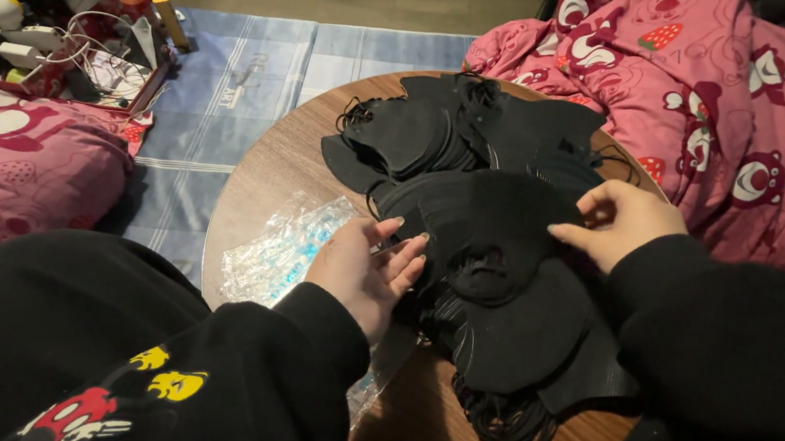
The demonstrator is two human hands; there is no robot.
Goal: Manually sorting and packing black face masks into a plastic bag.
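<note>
A big heap of black face masks with black ear loops covers much of a round wooden table. My left hand rests at the heap's left edge, fingers bent against the topmost black mask, a clear plastic bag pinched at its fingertips. My right hand is at the heap's right side, fingers curled on the edge of the same mask. Both sleeves are black.
Crinkled clear plastic bags lie on the table left of my left hand. A pink printed blanket lies right of the table, a pink cushion at the left. A cluttered tray with cables and bottles sits far left on a blue checked mat.
</note>
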